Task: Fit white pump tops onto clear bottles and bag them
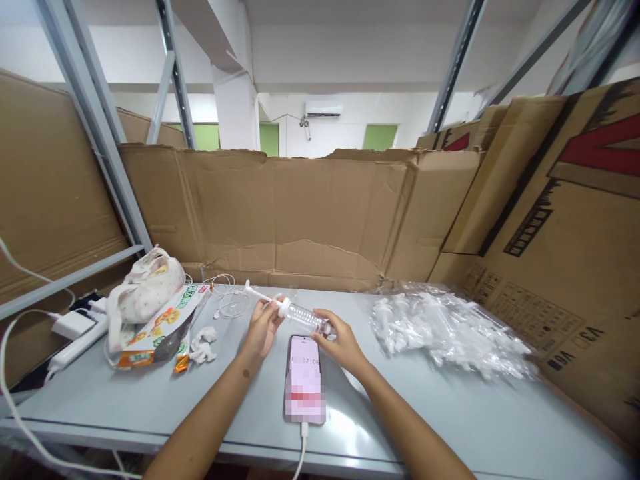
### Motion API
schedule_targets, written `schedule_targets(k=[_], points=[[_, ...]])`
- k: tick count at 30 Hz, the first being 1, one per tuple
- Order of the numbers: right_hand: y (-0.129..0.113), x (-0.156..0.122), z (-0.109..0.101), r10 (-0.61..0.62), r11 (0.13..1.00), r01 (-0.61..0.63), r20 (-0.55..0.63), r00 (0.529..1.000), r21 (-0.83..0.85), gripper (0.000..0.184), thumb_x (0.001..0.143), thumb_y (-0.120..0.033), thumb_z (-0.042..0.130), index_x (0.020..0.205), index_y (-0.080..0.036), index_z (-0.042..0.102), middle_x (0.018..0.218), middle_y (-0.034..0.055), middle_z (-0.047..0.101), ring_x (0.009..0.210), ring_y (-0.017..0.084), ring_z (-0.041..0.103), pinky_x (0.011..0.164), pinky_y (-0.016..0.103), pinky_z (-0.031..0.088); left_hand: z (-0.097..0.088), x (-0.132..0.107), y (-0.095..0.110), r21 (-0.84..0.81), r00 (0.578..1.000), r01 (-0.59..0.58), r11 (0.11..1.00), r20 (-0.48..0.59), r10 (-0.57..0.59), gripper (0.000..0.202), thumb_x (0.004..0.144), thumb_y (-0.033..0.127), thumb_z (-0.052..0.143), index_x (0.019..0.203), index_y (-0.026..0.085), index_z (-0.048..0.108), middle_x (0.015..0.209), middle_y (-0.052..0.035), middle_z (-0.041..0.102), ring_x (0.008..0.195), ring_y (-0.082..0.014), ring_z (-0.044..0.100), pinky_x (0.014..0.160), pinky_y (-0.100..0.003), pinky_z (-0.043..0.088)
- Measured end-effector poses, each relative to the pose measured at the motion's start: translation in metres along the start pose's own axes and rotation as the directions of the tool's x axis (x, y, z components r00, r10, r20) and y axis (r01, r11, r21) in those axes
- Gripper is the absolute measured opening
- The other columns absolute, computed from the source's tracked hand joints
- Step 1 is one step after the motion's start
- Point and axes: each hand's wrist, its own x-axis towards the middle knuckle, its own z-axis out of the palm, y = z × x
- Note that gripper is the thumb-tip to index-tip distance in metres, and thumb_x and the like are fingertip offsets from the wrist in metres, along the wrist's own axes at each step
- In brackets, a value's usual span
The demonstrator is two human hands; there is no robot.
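Both my hands hold one small clear plastic pump bottle sideways above the grey table. My left hand pinches its white pump head, whose thin nozzle sticks out to the left. My right hand is closed round the bottle's other end. Directly beneath the bottle lies a smartphone with its screen lit and a white cable plugged in at its near end.
A heap of clear pump bottles in plastic wrap lies at right. At left are a snack packet, a small cloth bag, crumpled paper, white earphones and a power strip. Cardboard sheets wall the table's back and sides.
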Motion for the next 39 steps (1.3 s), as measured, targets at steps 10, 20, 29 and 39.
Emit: schedule_targets(k=[10,20,29,39], points=[[0.001,0.001,-0.001,-0.017,0.999,0.018,-0.016,1.000,0.043,0.042,0.072,-0.031,0.065,0.112,-0.022,0.056,0.112,0.0086,0.062,0.101,0.025,0.059,0.087,0.039,0.047,0.000,-0.003,-0.001,0.075,0.999,-0.016,0.997,0.042,0.013,0.029,0.071,0.033,0.066,0.090,0.019,0.048,0.109,-0.0072,0.062,0.095,-0.0173,0.061,0.087,-0.034,0.045],[0.009,0.004,-0.003,0.095,0.995,-0.096,0.032,0.995,0.007,0.038,0.070,-0.025,0.062,0.108,-0.020,0.058,0.105,0.0073,0.064,0.082,0.022,0.063,0.071,0.033,0.051,-0.004,0.003,0.009,0.382,0.975,-0.221,0.898,0.083,0.204,0.042,0.065,0.031,0.072,0.097,0.018,0.048,0.086,-0.0035,0.065,0.087,-0.0180,0.063,0.080,-0.030,0.044],[0.004,0.008,-0.008,0.168,0.977,-0.168,0.012,0.986,0.131,0.037,0.068,-0.029,0.065,0.103,-0.019,0.060,0.105,0.0072,0.064,0.088,0.022,0.062,0.072,0.033,0.051,-0.009,0.007,0.012,0.193,0.995,-0.088,0.977,-0.039,0.097,0.037,0.063,0.032,0.074,0.090,0.017,0.052,0.089,-0.0031,0.066,0.082,-0.0154,0.063,0.075,-0.028,0.047],[0.006,0.008,-0.009,0.149,0.963,-0.152,0.031,0.988,0.224,0.038,0.072,-0.034,0.065,0.106,-0.020,0.057,0.109,0.0085,0.061,0.096,0.024,0.059,0.077,0.036,0.049,-0.012,0.008,0.009,0.052,0.997,-0.022,0.998,-0.066,0.026,0.038,0.061,0.029,0.076,0.087,0.018,0.050,0.082,-0.0007,0.067,0.070,-0.0117,0.064,0.074,-0.028,0.049]])
